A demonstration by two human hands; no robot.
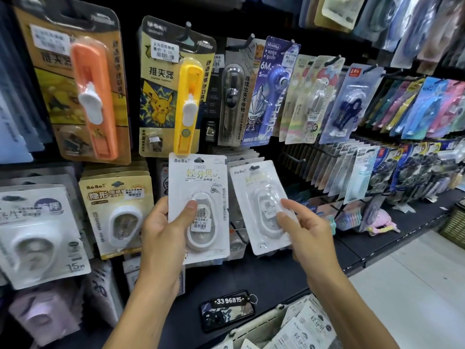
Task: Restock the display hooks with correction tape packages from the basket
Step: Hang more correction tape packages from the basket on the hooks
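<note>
- Correction tape packages, two of them, one per hand: my left hand [161, 222] pinches the left package [198, 210], thumb on the blister front, fingers curled behind the card's left edge.
- My right hand [302, 227] pinches the right package [261, 205], thumb on the blister, index finger raised above it, card tilted slightly.
- Both cards are held up in front of the lower row of the display, hang holes at the top, below the yellow Pikachu clip pusher [187, 107].
- Basket [254, 326] sits low at the frame's bottom, more of the same white cards lying in it; a phone [227, 309] lies on the dark shelf ledge just beside it.
- Step in hand, as I judge it: between pickup and hanging; neither card is on a hook yet.
- Next move calls for lining a hang hole up with a hook tip and sliding the card back, one at a time.
- Hard to make out: the target hook itself, hidden behind the two cards. Basket is cut off by the frame edge. Shelf cards at far left are blurred.
</note>
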